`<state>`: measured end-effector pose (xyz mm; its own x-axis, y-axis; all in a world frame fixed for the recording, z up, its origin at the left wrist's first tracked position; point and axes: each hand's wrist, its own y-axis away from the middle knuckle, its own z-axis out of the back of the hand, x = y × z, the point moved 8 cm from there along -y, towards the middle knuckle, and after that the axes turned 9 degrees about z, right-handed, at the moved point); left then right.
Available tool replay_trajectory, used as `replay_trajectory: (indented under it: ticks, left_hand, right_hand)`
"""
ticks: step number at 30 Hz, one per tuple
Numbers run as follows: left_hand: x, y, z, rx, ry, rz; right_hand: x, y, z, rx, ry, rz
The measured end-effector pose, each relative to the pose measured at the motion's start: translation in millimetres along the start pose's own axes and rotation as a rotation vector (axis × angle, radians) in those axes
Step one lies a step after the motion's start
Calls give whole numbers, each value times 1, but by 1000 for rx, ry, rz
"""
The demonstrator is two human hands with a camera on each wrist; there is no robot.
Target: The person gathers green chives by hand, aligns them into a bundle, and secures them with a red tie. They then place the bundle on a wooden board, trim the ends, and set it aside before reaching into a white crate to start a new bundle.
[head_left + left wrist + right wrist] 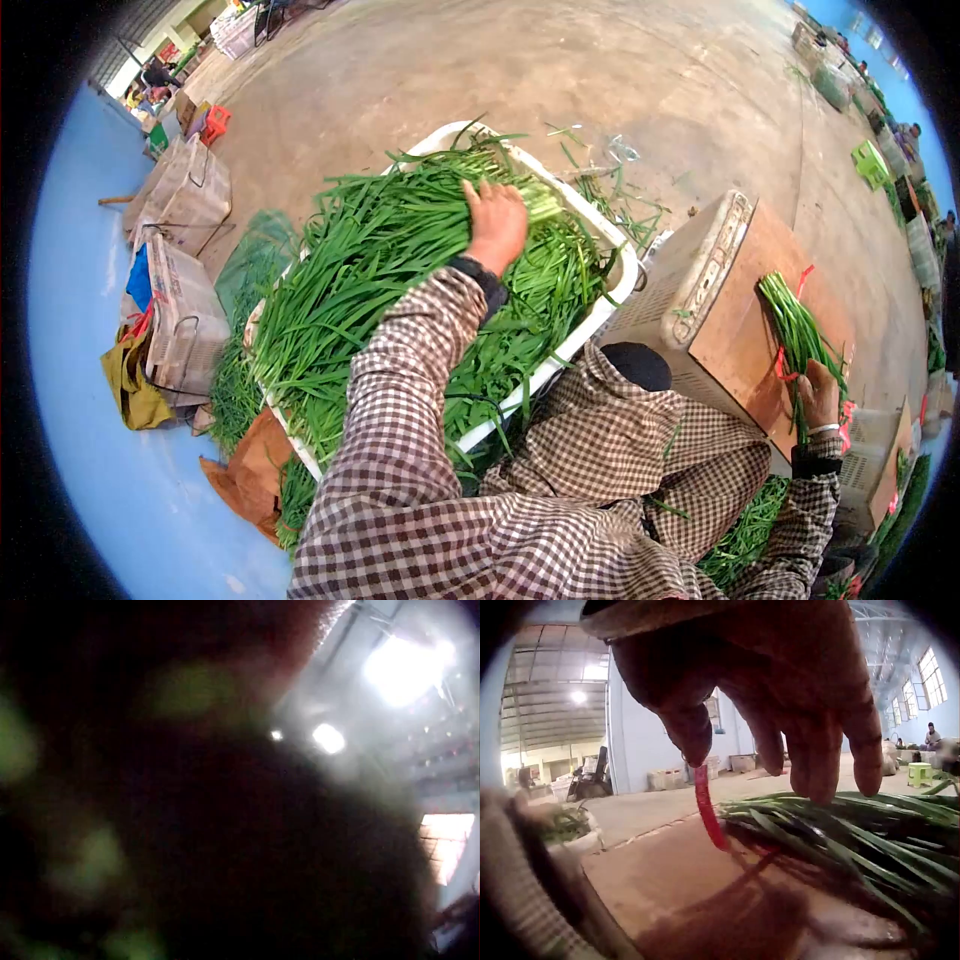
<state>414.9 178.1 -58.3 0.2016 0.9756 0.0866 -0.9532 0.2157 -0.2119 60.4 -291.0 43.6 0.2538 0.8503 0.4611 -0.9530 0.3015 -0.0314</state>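
Palm down on a heap of long green chives (360, 240), my left hand (497, 218) touches the leaves beside their pale stem ends, its fingertips pointing away from me. The left wrist view is mostly dark, with blurred green patches. A smaller bunch of chives (795, 318) lies on a brown board (728, 345) at the right. Over its leafy end is my right hand (820, 395); in the right wrist view its fingers (817, 765) reach down to the leaves, fairly straight. Close under the thumb stands a red strip (707, 806).
The heap fills a white basket (625, 280) by my knees. The board tops a light plastic crate (665, 265). Loose leaves (630, 205) litter the concrete floor (500, 70). More crates (185, 315) line the blue wall at left. A green stool (920, 774) and a seated person (932, 735) are farther off.
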Motion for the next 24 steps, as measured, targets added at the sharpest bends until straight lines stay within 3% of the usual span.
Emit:
replay_trajectory:
  ticks: [3, 5, 8, 11, 12, 14, 15, 17, 19, 22, 24]
  left_hand:
    - [-19, 27, 7, -272, 18, -93]
    - [-18, 33, 15, -307, 34, -120]
    - [-10, 25, 14, -169, 123, -112]
    - [22, -3, 42, 132, 453, 119]
    - [37, -16, 37, 153, 544, 135]
    - [73, -33, 33, 304, 1078, 215]
    - [77, -31, 59, 335, 1351, 200]
    - [83, -26, 91, 404, 1374, 259]
    - [88, -46, 49, 440, 1300, 259]
    - [80, -65, 5, 405, 599, 288]
    - [63, -60, -19, 410, 406, 277]
  right_hand:
    - [-2, -12, -13, -13, 0, 32]
    - [19, -17, -14, -94, 18, 147]
    - [36, -24, -21, -32, -28, 149]
    - [71, -29, -16, -12, 37, 231]
    - [60, -30, -18, -86, -60, 248]
    - [76, -31, -17, -97, -74, 272]
    - [90, -34, -15, -108, -86, 311]
    - [99, -40, -21, -44, -98, 233]
    - [97, -44, -34, 20, -187, 180]
    - [114, -44, -44, 72, -107, 156]
    - [127, -41, -47, 95, -113, 160]
